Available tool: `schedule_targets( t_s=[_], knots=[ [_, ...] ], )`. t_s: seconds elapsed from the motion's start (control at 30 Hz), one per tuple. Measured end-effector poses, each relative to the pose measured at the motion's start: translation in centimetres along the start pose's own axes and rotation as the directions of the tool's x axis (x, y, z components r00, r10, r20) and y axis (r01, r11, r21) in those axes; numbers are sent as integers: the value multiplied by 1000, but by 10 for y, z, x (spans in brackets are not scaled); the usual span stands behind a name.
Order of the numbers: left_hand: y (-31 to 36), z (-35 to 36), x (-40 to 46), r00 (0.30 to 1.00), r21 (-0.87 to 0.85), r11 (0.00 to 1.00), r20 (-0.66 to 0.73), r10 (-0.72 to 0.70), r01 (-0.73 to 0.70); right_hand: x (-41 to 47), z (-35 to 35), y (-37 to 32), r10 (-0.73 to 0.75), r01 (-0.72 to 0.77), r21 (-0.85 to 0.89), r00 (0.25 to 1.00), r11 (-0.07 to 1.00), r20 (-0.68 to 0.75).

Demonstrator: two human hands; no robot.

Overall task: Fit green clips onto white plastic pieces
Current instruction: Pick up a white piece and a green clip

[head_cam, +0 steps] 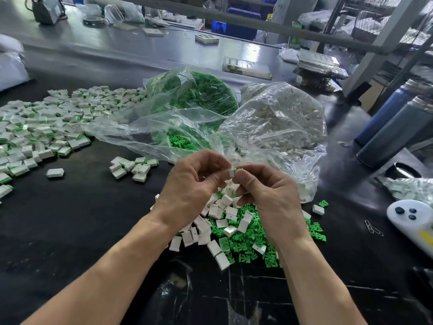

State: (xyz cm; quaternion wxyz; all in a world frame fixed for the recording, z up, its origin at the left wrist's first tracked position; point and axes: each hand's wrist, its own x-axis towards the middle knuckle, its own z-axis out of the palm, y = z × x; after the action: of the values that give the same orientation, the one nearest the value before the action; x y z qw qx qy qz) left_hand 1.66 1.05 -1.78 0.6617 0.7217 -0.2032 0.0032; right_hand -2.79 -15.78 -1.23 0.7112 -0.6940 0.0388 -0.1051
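Mid-frame: left hand (192, 184) pinching white piece (231, 172), right hand (269, 193) pinching green clip (239, 170), touching; loose pile (234, 231) below.

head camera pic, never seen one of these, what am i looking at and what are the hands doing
There is no machine here: the single picture comes from a camera worn on a person's head, looking down at their own bare hands over a dark table. The left hand pinches a small white piece; the right hand pinches a green clip against it, apparently fitting them together. Under the hands lies a mixed pile of loose parts, white and green. Behind stand two clear bags, one of green clips, one of white pieces. The big heap at left looks like finished pieces.
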Motion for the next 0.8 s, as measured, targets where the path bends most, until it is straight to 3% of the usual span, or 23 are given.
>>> schedule_targets(
  t_s=[0.23,0.67,0.8],
  knots=[
    [-2,0,1,998,-45,997,0,-61,61,-2,2,-2,-44,44,-109,999,993,6],
    [1,1,-1,999,130,991,30,-31,27,-5,0,-9,-61,69,-278,997,958,38],
    [0,2,-1,999,118,993,17,-28,26,-5,0,-8,-33,40,-219,999,975,34]
  ],
)
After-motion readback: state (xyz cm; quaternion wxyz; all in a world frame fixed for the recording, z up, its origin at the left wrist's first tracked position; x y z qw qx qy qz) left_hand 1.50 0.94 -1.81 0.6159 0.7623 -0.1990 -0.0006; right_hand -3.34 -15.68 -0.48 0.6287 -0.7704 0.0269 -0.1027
